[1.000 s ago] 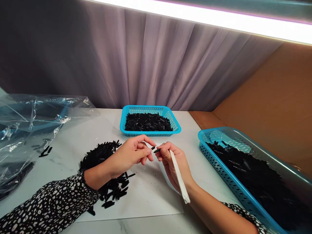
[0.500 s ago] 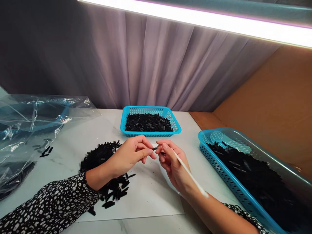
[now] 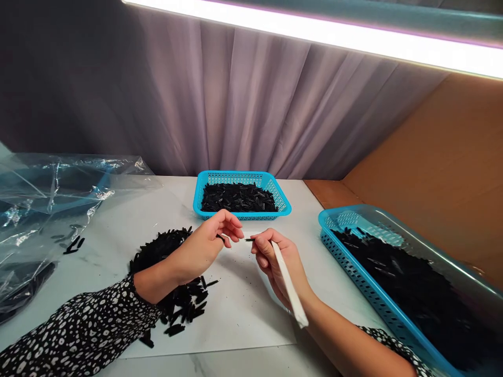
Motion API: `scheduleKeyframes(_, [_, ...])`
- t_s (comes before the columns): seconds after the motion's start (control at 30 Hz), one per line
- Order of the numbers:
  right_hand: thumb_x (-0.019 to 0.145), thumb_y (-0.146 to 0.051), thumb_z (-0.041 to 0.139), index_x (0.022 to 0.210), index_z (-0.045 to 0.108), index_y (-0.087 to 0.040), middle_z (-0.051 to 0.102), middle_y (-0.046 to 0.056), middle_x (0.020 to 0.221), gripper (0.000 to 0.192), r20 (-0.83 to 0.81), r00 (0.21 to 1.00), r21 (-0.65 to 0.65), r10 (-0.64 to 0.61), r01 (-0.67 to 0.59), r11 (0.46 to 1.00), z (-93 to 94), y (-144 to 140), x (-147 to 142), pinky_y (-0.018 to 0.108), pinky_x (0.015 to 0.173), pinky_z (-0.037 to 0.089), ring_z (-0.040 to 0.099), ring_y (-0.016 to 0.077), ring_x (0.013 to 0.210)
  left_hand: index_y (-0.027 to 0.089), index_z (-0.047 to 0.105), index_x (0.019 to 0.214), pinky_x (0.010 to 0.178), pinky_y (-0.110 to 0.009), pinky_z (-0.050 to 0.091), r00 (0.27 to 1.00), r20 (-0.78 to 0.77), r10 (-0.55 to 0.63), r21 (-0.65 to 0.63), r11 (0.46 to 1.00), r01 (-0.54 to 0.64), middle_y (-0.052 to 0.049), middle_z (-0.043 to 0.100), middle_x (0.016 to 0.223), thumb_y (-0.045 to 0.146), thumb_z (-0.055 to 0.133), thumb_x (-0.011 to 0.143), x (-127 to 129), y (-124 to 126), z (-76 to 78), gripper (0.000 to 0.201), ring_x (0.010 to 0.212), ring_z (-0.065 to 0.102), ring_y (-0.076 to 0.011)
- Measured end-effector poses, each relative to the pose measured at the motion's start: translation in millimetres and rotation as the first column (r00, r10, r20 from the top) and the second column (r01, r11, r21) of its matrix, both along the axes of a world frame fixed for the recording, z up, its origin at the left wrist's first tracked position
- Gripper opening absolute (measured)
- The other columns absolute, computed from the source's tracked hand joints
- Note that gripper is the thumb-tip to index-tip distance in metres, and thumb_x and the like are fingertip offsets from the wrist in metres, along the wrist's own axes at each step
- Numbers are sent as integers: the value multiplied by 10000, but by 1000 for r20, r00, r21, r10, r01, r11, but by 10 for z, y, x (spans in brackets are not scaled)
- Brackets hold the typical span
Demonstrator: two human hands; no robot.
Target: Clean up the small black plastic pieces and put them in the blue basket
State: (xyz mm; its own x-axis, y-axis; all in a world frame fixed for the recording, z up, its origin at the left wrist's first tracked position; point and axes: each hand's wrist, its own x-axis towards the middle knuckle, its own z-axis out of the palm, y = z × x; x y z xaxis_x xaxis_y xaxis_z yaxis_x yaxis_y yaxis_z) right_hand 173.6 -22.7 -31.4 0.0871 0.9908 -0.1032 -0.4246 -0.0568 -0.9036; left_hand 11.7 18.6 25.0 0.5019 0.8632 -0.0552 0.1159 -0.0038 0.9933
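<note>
- The large blue basket (image 3: 377, 298) of black parts lies to the right of the right hand; the small blue basket (image 3: 241, 196) sits beyond both hands.
- A heap of black parts (image 3: 173, 277) lies under the left wrist.
- The right hand (image 3: 277, 262) is clamped on a white stick (image 3: 288, 285), whose long axis slants toward the person.
- The left hand (image 3: 206, 246), just apart from the right, pinches a small black part (image 3: 220, 239).

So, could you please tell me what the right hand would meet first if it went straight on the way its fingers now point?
Probably the left hand: the right hand points left toward its fingertips, though depth is unclear.
</note>
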Motion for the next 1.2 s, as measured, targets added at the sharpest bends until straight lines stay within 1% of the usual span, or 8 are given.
scheduleKeyframes(0.27, [698, -547, 796, 626, 540, -186, 456, -55, 547, 449, -54, 998, -22, 30, -31, 999, 112, -39, -13, 201, 385, 107, 216, 55, 454, 190, 548, 931, 884, -341, 452, 997, 68, 29, -92, 995, -23, -6, 579, 979, 144, 555, 847, -9, 15, -43, 96, 893, 633, -147])
scheduleKeyframes(0.37, [724, -542, 784, 630, 544, -181, 431, -66, 516, 444, -83, 995, -22, 50, -52, 998, 113, -47, -4, 199, 386, 105, 195, 53, 452, 197, 533, 969, 781, -306, 475, 993, 103, 51, -113, 993, -39, 15, 570, 947, 181, 635, 825, 0, 30, -68, 177, 828, 667, -139])
scheduleKeyframes(0.47, [752, -535, 769, 639, 552, -176, 417, -75, 494, 435, -101, 993, -22, 63, -65, 998, 105, -50, -4, 195, 390, 115, 191, 48, 445, 184, 544, 951, 648, -267, 470, 994, 109, -1, -133, 991, 15, 19, 595, 865, 176, 677, 784, 11, 22, -67, 214, 753, 679, -144])
scheduleKeyframes(0.7, [743, -510, 786, 635, 545, -174, 453, -75, 506, 427, -110, 993, -16, 51, -53, 998, 110, -66, -21, 182, 382, 132, 219, 37, 434, 167, 575, 887, 480, -216, 403, 1000, 9, 2, -181, 984, 0, -41, 716, 764, 265, 764, 714, 27, -4, -4, 275, 669, 649, -154])
scheduleKeyframes(0.83, [724, -491, 802, 632, 539, -175, 490, -65, 527, 421, -92, 996, -26, 22, -24, 999, 110, -64, -29, 176, 375, 146, 249, 37, 431, 145, 662, 836, 591, -245, 480, 999, 35, 22, -175, 984, -16, -31, 728, 792, 249, 767, 707, 26, 24, -37, 196, 633, 623, -111])
scheduleKeyframes(1.0, [778, -487, 721, 669, 570, -185, 623, -4, 658, 355, -122, 993, 22, 8, -5, 1000, 55, -34, -14, 184, 345, 187, 336, 51, 418, 165, 728, 1025, 874, -296, 502, 999, 31, 19, -195, 981, -13, -28, 747, 927, 160, 728, 744, 7, 20, -80, 282, 816, 689, -126])
scheduleKeyframes(1.07, [790, -473, 688, 708, 603, -186, 637, 8, 691, 311, -140, 990, 28, 27, -24, 999, 44, -28, -8, 187, 332, 167, 353, 61, 426, 174, 709, 1081, 865, -311, 514, 1000, 18, 21, -192, 981, -17, -18, 731, 924, 162, 714, 765, 2, 7, -74, 316, 783, 697, -127])
scheduleKeyframes(1.2, [783, -442, 728, 830, 675, -175, 555, -35, 642, 277, -76, 996, -2, 42, -42, 999, 62, -41, -16, 192, 373, 130, 250, 38, 428, 176, 664, 1115, 777, -307, 539, 1000, -7, 29, -125, 992, -30, 16, 663, 857, 166, 687, 790, 6, -12, -37, 326, 729, 699, -134])
